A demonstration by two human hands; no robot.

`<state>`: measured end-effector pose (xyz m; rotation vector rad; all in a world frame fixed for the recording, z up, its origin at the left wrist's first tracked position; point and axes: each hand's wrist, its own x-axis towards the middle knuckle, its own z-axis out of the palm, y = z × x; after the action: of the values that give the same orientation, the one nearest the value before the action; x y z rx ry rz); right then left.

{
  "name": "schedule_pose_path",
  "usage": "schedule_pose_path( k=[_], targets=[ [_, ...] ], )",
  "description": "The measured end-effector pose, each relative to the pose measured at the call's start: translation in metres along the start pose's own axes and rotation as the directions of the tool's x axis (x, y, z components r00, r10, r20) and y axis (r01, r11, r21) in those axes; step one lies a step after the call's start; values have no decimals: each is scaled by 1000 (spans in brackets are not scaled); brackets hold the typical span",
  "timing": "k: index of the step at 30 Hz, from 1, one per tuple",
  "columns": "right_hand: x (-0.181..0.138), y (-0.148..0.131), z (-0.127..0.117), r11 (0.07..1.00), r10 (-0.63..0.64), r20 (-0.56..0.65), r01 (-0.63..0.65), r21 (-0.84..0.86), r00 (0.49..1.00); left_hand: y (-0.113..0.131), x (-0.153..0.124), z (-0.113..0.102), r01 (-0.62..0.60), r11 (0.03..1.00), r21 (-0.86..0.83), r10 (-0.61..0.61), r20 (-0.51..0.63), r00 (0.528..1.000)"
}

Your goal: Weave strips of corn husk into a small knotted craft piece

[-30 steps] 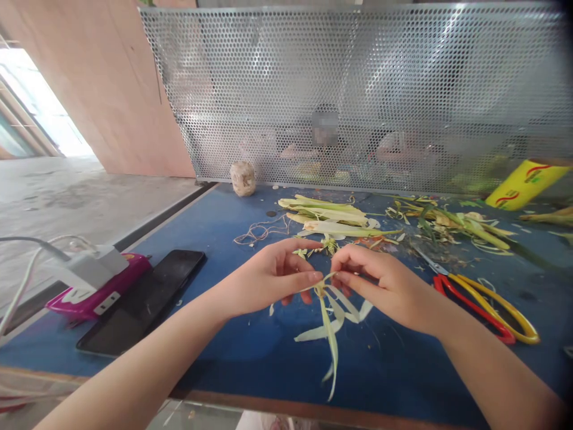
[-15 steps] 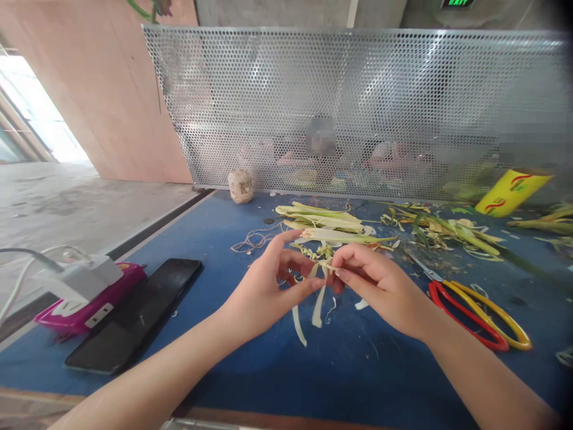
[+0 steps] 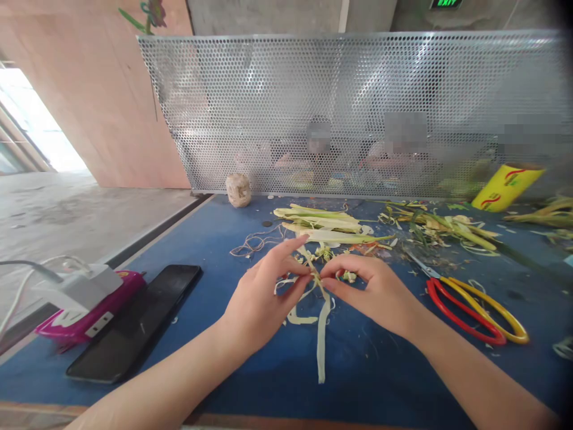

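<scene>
Over the blue table (image 3: 233,239), my left hand (image 3: 264,295) and my right hand (image 3: 373,292) meet fingertip to fingertip. Both pinch a small knot of pale leaf strips (image 3: 319,298). Thin strips hang from the knot and trail down onto the table between my wrists. My left index finger is stretched out above the strips while the thumb and other fingers pinch. My right fingers curl around the same bundle.
A pile of pale green leaves (image 3: 326,222) and loose string (image 3: 255,242) lie behind my hands. Red and yellow scissors (image 3: 470,301) lie at the right. A black phone (image 3: 134,322) and a pink box with a charger (image 3: 83,298) sit at the left. A perforated metal screen (image 3: 358,113) stands behind, with people beyond it.
The hands stayed joined on the strips and shifted slightly lower; the hanging strips changed shape and now lie longer on the table. The view tilted a little.
</scene>
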<state>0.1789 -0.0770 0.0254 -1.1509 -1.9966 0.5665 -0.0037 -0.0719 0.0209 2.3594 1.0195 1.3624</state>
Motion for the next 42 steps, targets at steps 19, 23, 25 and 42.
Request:
schedule_pose_path(
  k=[19, 23, 25, 42],
  targets=[
    [2, 9, 20, 542, 392, 238, -432, 721, 889, -7, -5, 7, -176, 970, 169, 169, 54, 984],
    [2, 11, 20, 722, 312, 78, -290, 628, 947, -5, -6, 6, -90, 984, 155, 71, 124, 990],
    [1, 9, 19, 821, 286, 13, -252, 511, 958, -5, -6, 4, -80, 985, 151, 67, 90, 994],
    [-5, 3, 19, 971, -166, -286, 107, -213, 944, -4, 0, 2, -46, 973, 226, 51, -19, 999]
  ],
)
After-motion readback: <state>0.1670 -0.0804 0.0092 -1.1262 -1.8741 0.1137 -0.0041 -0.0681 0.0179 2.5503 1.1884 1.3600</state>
